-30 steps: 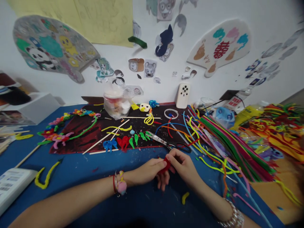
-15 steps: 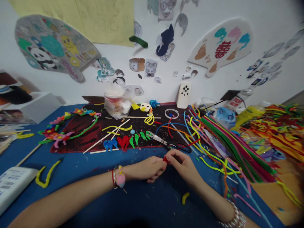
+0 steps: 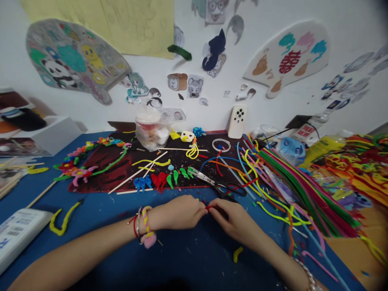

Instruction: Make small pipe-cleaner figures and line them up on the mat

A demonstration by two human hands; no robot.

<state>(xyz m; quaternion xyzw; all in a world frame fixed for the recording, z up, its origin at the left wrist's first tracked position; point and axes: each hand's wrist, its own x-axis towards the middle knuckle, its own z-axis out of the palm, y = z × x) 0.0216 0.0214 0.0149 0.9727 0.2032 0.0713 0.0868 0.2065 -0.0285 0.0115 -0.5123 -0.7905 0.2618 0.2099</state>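
A short piece of red pipe cleaner (image 3: 208,208) shows between my fingertips, and most of it is hidden by my fingers. My left hand (image 3: 182,212) pinches it from the left, and my right hand (image 3: 230,220) pinches it from the right. Just beyond my right hand lie black-handled scissors (image 3: 220,186), not touching it. Below that hand, a short yellow pipe cleaner (image 3: 238,254) rests on the blue table (image 3: 194,258).
A dark red mat (image 3: 100,180) holds red, blue and green balloon-like pipe-cleaner shapes and wooden sticks. A thick bundle of pipe cleaners (image 3: 306,190) lies to the right. A flower garland (image 3: 85,163), a plastic tub (image 3: 151,131) and a white box (image 3: 20,234) stand further off.
My hands have drawn closer together, and less of the red piece shows between my fingers. The whole view has shifted slightly to the right.
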